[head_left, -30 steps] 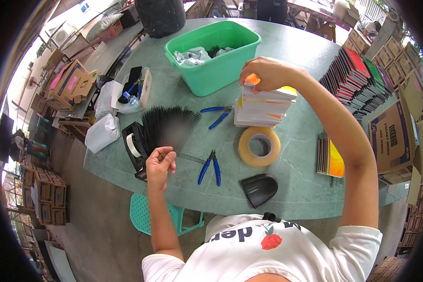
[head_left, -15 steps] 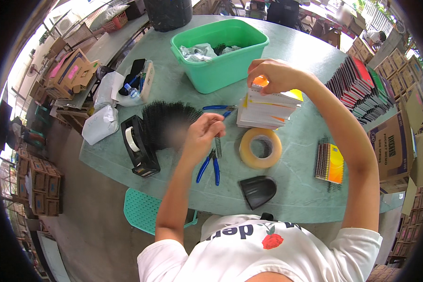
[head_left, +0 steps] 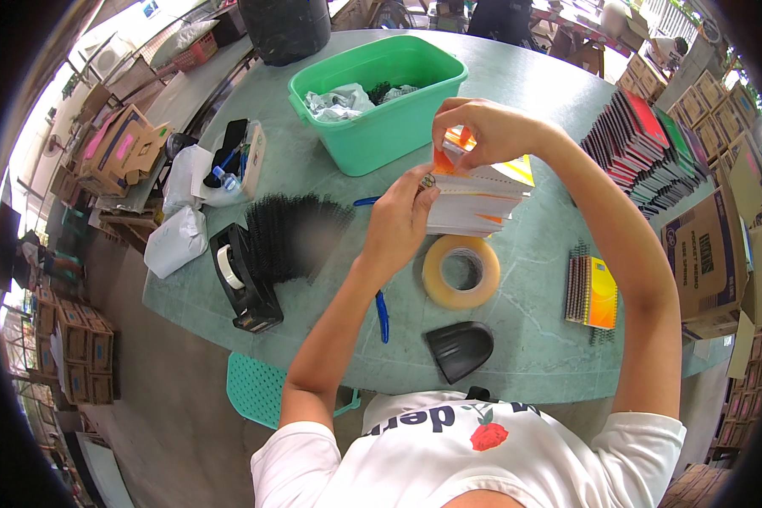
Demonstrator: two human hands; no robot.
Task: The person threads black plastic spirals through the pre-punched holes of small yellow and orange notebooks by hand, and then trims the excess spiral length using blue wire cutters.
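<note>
My right hand [head_left: 495, 135] pinches the orange-covered edge of the top unbound notepad [head_left: 449, 161] on a stack of white punched pads [head_left: 474, 210]. My left hand [head_left: 402, 216] meets it at the pad's left side, fingers closed on a thin dark spiral binding coil [head_left: 429, 180] whose end loop shows; most of it is hidden. Below my left forearm lie blue-handled pliers [head_left: 383, 317], partly covered. To the left spreads a heap of black coils [head_left: 288, 241]. A wide roll of tape [head_left: 436, 279] lies just in front of the stack.
A green tub [head_left: 381, 140] with plastic bags stands behind the stack. A black tape dispenser [head_left: 244, 284] sits left, and a black scoop-shaped piece [head_left: 460, 350] near the front edge. Yellow spiral notebooks [head_left: 601, 292] lie right, below rows of red and green ones [head_left: 643, 127].
My left hand has moved up and right from above the pliers to the pad's edge, bringing the coil along. The right hand still holds the top pad, slightly tilted up.
</note>
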